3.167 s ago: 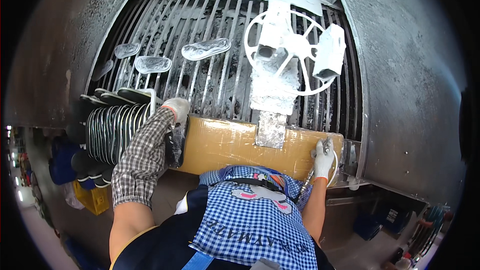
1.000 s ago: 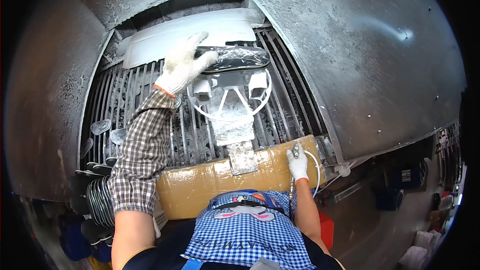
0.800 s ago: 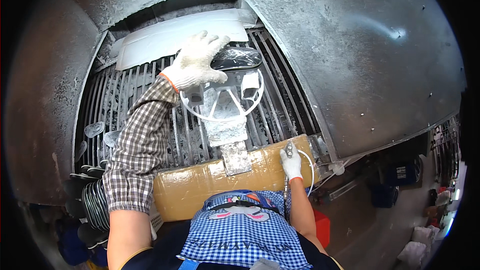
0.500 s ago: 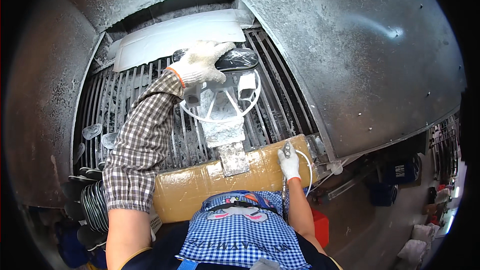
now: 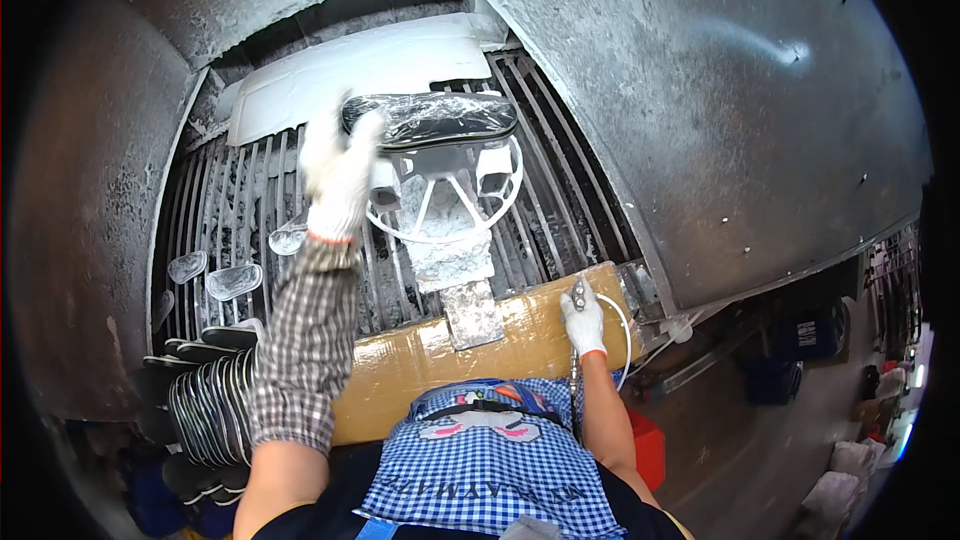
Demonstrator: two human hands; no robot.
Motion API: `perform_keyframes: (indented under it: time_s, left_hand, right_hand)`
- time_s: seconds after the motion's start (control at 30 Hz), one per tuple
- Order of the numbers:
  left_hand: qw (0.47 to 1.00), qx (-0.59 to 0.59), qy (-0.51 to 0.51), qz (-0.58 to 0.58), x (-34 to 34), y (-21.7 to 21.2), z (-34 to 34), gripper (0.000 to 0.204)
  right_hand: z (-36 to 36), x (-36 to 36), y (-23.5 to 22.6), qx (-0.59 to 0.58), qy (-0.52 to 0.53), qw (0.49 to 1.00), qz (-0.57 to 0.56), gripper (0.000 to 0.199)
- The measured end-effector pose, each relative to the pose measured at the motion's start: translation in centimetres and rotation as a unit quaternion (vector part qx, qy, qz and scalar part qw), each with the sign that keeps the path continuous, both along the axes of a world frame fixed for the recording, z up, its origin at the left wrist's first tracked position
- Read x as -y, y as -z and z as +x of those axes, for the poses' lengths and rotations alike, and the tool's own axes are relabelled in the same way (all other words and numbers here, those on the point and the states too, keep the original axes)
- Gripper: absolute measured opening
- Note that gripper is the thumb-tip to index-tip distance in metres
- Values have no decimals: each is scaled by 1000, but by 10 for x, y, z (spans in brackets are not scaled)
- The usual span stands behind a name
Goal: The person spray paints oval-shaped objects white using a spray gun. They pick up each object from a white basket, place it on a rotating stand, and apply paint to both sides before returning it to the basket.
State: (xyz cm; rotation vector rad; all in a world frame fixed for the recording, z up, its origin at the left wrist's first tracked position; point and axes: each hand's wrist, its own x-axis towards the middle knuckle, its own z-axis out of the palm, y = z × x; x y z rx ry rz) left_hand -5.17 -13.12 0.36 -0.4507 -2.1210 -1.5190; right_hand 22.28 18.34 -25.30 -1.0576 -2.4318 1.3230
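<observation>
A black shoe sole (image 5: 432, 121) with a shiny, streaked face lies across a white, wheel-shaped stand (image 5: 447, 232) above the slatted grating. At the sole's left end is my left hand (image 5: 338, 180) in a white knit glove, smeared by motion. Its thumb and fingers look spread, and nothing shows between them. Lower right, over the tape-covered edge, my gloved right hand (image 5: 584, 328) is closed round a small metal spray gun (image 5: 578, 293). A thin white hose (image 5: 627, 338) curves beside this hand.
Metal panels (image 5: 700, 110) wall in the grating (image 5: 385, 285). A pale sheet (image 5: 360, 68) lies at the back. Several loose soles (image 5: 234, 282) rest on the slats at left, near a row of upright soles (image 5: 212, 410). Brown tape-covered padding (image 5: 400, 365) runs along the front.
My left hand has come off the top of the sole and moved left to its end, uncovering the sole. My right hand keeps the spray gun in nearly the same place.
</observation>
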Motion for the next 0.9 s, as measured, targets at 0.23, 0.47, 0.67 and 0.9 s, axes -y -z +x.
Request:
perform_keyframes:
  time_s: [0.23,0.47,0.67,0.9]
  left_hand:
    - [849,310,87,419,52,139,56,34]
    - [695,453,270,489,7,128,101,35]
    - [698,444,290,481,-5,122,105,33]
    - [593,428,383,564,-33,132,117,38]
  right_hand:
    - [-2,1,1,13,-7,1000,17,68]
    - [-9,8,-22,-111,-50,991,-61,62]
    - [-21,61,-173,-224,-133,945,-200,54]
    - [-33,124,-283,-315,-265,871,-268,62]
